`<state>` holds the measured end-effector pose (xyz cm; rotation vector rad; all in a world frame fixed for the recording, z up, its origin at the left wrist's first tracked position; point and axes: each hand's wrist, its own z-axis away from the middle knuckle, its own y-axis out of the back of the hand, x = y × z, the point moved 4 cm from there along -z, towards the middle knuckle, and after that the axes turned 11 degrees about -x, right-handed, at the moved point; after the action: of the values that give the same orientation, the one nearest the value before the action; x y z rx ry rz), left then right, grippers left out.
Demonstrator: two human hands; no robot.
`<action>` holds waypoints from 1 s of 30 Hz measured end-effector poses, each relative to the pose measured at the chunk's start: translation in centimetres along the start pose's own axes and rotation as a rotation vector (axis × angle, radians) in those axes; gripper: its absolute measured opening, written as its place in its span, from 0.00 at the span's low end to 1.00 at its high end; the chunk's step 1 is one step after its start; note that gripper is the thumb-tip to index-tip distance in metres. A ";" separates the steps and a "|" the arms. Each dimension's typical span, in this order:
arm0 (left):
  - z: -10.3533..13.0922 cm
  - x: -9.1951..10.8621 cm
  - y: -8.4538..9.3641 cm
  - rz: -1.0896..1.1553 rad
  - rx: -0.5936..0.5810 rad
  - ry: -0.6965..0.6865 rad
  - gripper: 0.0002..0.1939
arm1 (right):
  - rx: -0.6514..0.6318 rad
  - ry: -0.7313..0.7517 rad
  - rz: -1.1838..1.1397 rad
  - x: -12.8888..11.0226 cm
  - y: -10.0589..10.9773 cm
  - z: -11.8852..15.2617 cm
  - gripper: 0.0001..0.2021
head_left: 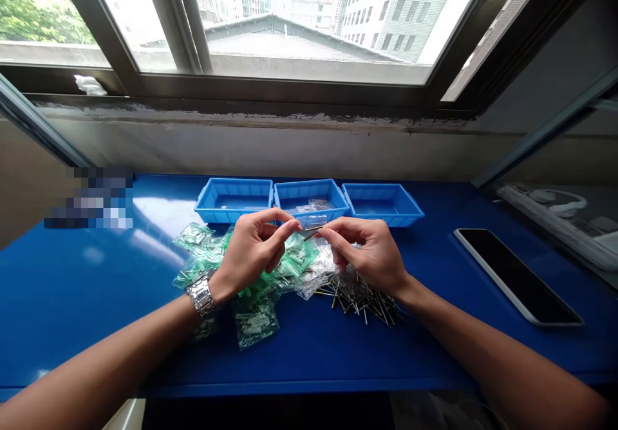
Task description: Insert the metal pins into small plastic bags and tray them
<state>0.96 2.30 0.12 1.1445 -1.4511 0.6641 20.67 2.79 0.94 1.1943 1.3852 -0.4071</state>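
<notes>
My left hand (253, 246), with a metal watch (200, 293) at the wrist, is closed in a pinch of thumb and forefinger. What it pinches, if anything, is too small to make out. Opposite it, my right hand (369, 253) grips a couple of thin metal rods (310, 232) whose free ends point toward the left fingertips. Green plastic bags (257, 324) of small pale parts lie under and around my left hand. Below my right hand spreads a loose heap of thin dark and silvery rods (364, 301), beside clear plastic bags (313, 275).
Three blue bins stand in a row behind my hands: a left bin (234, 214), a middle bin (284, 192) with clear bags inside, and a right bin (386, 214). A phone (516, 275) lies on the blue tabletop (159, 362) at right. A window (309, 79) rises beyond.
</notes>
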 end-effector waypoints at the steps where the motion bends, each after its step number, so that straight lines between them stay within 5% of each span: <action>1: 0.0 0.0 0.0 -0.002 -0.001 -0.005 0.12 | 0.015 -0.003 -0.009 0.2 0.0 0.0 0.11; 19: -0.1 0.6 0.5 -0.157 0.060 -0.205 0.06 | 0.106 0.116 0.096 -0.7 0.6 0.3 0.14; 30: -0.2 0.6 0.0 -0.197 -0.013 -0.069 0.15 | -0.133 -0.027 -0.120 0.3 -0.1 -0.3 0.13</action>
<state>1.06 2.26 0.76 1.2918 -1.3765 0.4814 20.54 3.07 0.73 0.9979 1.4420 -0.4074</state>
